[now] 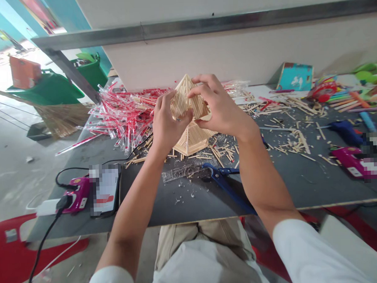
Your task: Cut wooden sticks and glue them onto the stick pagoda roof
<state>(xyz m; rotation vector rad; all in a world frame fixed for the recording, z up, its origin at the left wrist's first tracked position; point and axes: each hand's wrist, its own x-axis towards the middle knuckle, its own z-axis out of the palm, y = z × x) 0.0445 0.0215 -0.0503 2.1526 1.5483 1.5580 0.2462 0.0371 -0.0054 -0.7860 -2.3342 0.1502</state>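
A pointed roof made of thin wooden sticks (182,96) is held up between my two hands. My left hand (169,119) grips its left side, thumb at the lower edge. On the other side my right hand (216,105) holds it with curved fingers and thumb. Directly below is a wider, sloping base of the same sticks (191,139) on the table; whether the two pieces touch is hard to tell. Blue pliers (225,183) and a clear ruler (189,171) lie in front of it.
Red-and-clear plastic wrappers (125,114) are heaped at the back left. Loose sticks (222,152) litter the grey table (184,207). A phone (106,189) and a purple power strip (77,195) lie at left. Toward the right are a blue glue gun (345,132) and another purple strip (359,162).
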